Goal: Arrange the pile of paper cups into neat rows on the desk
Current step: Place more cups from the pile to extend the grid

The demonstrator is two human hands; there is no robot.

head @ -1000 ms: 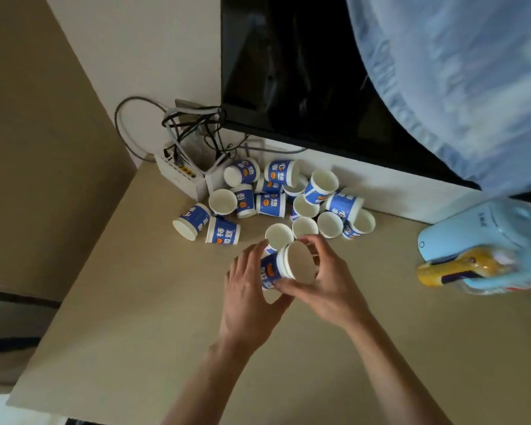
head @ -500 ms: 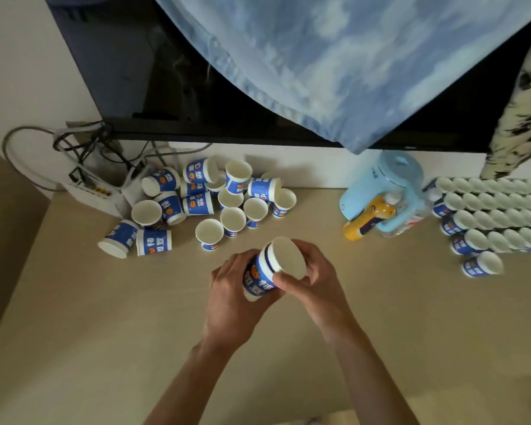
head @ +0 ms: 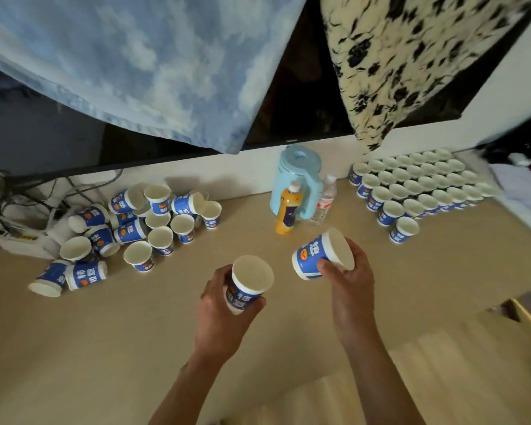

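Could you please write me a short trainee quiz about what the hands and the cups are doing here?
1. True or false: the left hand grips the left paper cup mouth up.
2. The right paper cup, gripped by the right hand, is: A) upright, B) tilted sideways, C) crushed flat.
3. Fill in: the rows of paper cups stand on the person's ___ of the light blue kettle.
Key: 1 true; 2 B; 3 right.

Blue cup pile (head: 161, 240) left, neat rows (head: 423, 187) right; upright cup (head: 249, 283), tilted cup (head: 312, 256) aloft.
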